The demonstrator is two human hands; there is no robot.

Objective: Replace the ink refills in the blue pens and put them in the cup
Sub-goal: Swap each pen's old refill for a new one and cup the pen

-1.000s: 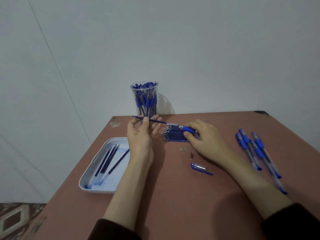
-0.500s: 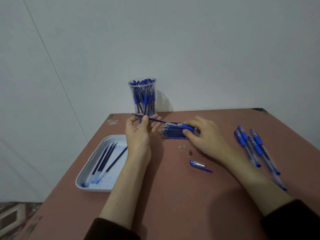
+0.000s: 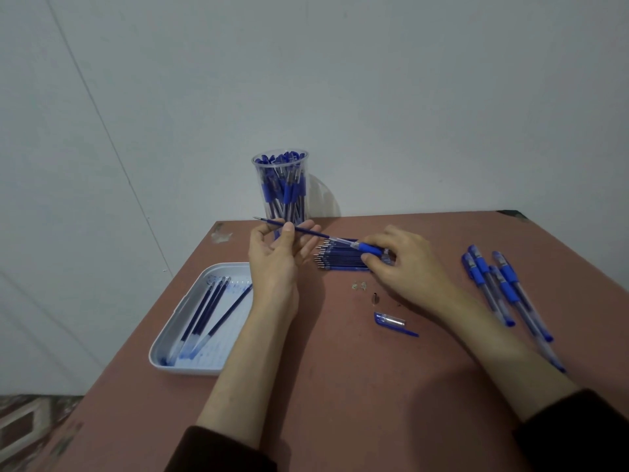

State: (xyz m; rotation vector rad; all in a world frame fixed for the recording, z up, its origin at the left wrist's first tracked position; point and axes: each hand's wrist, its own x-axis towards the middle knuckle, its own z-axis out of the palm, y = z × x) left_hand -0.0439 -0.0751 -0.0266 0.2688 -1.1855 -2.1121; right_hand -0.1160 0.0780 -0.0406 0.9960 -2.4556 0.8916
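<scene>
My left hand (image 3: 277, 255) pinches a thin blue refill (image 3: 306, 230) between thumb and fingers, its tip pointing left. The refill's other end sits inside a clear pen barrel with a blue grip (image 3: 366, 247), which my right hand (image 3: 405, 267) holds. Under both hands lies a stack of blue refills (image 3: 340, 258) on the table. A clear cup (image 3: 282, 189) full of blue pens stands at the table's back edge, just behind my left hand. Several blue pens (image 3: 500, 287) lie to the right.
A white tray (image 3: 190, 335) with several used refills sits at the left table edge. A blue pen cap (image 3: 391, 321) and small bits lie in front of my right hand. The brown table (image 3: 340, 386) ends at a grey wall.
Both hands stay on the refill and barrel with little movement; the view has shifted slightly.
</scene>
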